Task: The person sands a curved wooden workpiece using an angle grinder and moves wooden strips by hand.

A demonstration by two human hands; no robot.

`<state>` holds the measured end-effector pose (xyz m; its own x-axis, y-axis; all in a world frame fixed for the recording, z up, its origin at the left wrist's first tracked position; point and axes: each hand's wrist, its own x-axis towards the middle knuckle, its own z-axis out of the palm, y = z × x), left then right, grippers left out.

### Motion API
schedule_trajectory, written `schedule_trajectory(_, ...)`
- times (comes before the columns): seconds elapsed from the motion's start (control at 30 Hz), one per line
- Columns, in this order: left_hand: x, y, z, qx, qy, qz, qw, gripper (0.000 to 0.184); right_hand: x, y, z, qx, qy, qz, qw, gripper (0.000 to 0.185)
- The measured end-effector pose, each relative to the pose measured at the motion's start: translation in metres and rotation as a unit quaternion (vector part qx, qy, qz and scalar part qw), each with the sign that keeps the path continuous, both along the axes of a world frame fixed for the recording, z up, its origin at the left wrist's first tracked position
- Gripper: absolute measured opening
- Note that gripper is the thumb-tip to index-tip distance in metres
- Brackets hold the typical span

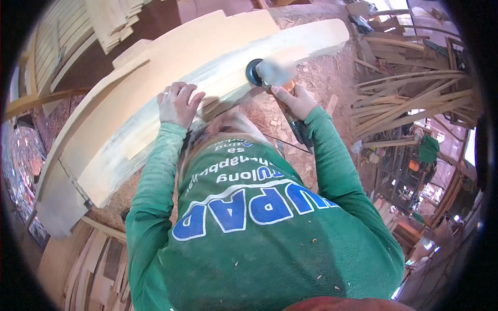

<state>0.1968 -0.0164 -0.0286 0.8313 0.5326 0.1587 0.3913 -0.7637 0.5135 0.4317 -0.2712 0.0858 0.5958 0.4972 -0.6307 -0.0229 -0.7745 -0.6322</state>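
Note:
My right hand (296, 102) is wrapped round the body of an angle grinder (296, 124). The grinder's round dark disc (253, 72) meets the face of a long curved wooden panel (218, 49), and a pale blur covers part of the tool's head. On the panel's near edge rests my left hand (178, 103), its fingers partly spread and a ring on one of them. Whitish and grey patches streak the panel's near band. A thin dark cord (285, 142) runs near the grinder's lower end.
Curved wooden strips (410, 98) are heaped at the right, with tools and clutter beyond them. Planks (96, 264) lie at the lower left. A clamp-like metal bar (74, 182) crosses the panel's left end. Wood shavings (275, 122) cover the ground beside the panel.

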Motion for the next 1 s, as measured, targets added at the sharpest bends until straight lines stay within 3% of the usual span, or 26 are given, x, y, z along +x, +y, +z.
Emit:
schedule_trajectory(0.07, 0.015, -0.003, 0.000, -0.008, 0.013, 0.003, 1.000, 0.028, 0.021, -0.003, 0.017, -0.031, 0.004, -0.008, 0.999, 0.070)
schedule_trajectory(0.17, 0.036, -0.009, 0.005, -0.016, 0.018, 0.021, 0.999, 0.028, 0.059, -0.032, -0.008, 0.019, -0.009, -0.032, 0.999, 0.070)
schedule_trajectory(0.27, 0.044, -0.012, 0.009, -0.020, 0.020, 0.030, 0.999, 0.028, 0.103, -0.060, -0.030, -0.019, -0.029, -0.032, 0.999, 0.073)
schedule_trajectory(0.3, 0.042, -0.011, 0.006, -0.014, 0.013, 0.031, 0.999, 0.029, 0.100, -0.049, -0.005, -0.023, -0.005, -0.050, 0.999, 0.078)
schedule_trajectory(0.37, 0.042, -0.011, 0.004, -0.006, 0.009, 0.036, 0.999, 0.029, 0.125, -0.065, -0.023, -0.006, -0.014, -0.066, 0.998, 0.080)
schedule_trajectory(0.43, 0.044, -0.012, 0.006, -0.010, 0.017, 0.043, 0.999, 0.029, 0.125, -0.055, -0.005, 0.045, -0.042, -0.105, 0.993, 0.083)
schedule_trajectory(0.63, 0.044, -0.014, 0.003, 0.000, -0.002, 0.045, 0.999, 0.028, 0.191, -0.066, -0.023, 0.004, 0.057, -0.043, 0.997, 0.079)
schedule_trajectory(0.7, 0.043, -0.013, 0.005, 0.001, -0.015, 0.038, 0.999, 0.025, 0.182, -0.051, -0.020, -0.031, 0.037, 0.016, 0.999, 0.076)
schedule_trajectory(0.8, 0.036, -0.012, -0.003, 0.005, -0.035, 0.035, 0.999, 0.021, 0.116, -0.011, -0.003, 0.040, 0.058, 0.015, 0.997, 0.072)
schedule_trajectory(0.83, 0.030, -0.013, -0.002, 0.007, -0.046, 0.032, 0.998, 0.019, 0.111, -0.005, -0.013, 0.028, 0.039, 0.086, 0.995, 0.070)
schedule_trajectory(1.0, -0.039, -0.003, -0.005, 0.041, -0.069, 0.077, 0.994, 0.015, 0.032, 0.030, -0.004, 0.030, 0.077, 0.094, 0.992, 0.065)
